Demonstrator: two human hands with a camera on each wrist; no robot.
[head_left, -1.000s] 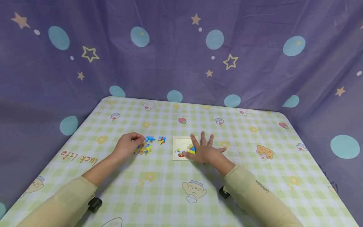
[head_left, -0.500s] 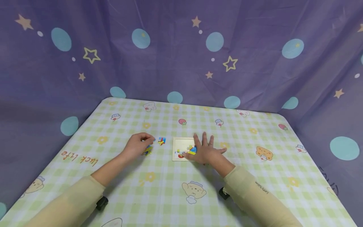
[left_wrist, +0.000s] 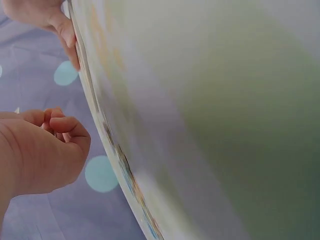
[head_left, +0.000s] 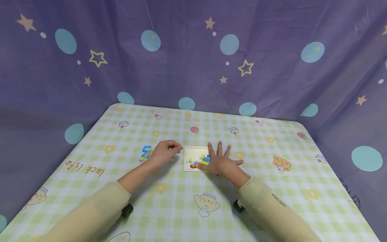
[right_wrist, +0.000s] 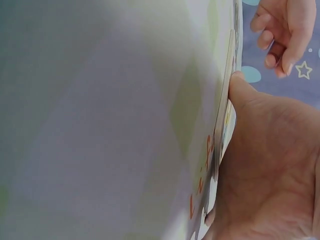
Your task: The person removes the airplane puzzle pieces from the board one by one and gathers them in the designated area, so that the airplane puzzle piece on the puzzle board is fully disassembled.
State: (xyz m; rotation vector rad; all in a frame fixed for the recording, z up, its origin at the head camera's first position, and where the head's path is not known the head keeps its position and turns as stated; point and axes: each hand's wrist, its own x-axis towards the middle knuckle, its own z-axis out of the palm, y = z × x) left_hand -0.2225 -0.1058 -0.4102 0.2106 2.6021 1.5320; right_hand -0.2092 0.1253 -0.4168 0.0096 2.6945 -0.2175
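Note:
A shallow light-wood puzzle tray (head_left: pixel 185 159) lies mid-table, with a few colourful jigsaw pieces (head_left: pixel 193 165) set along its near side. My right hand (head_left: pixel 222 163) is spread flat over the tray's right part, thumb reaching across the pieces; it hides that side. Just left of the tray, my left hand (head_left: pixel 164 151) is raised over the table, its thumb and fingertips pinched together around a puzzle piece that is mostly hidden. The left wrist view shows this left hand (left_wrist: pixel 50 155) with curled fingers. Loose blue, orange and yellow pieces (head_left: pixel 146 153) lie behind it, partly covered.
A green-and-white checked cloth (head_left: pixel 266 188) with printed cartoons covers the table. Purple curtains (head_left: pixel 193 60) with stars and dots stand behind and at both sides. A small black device (head_left: pixel 127 210) sits under the left sleeve, another (head_left: pixel 239 206) under the right.
My left hand has moved right, from the loose pieces toward the tray, now covering the piece that lay apart. The right hand stays spread over the tray, almost still.

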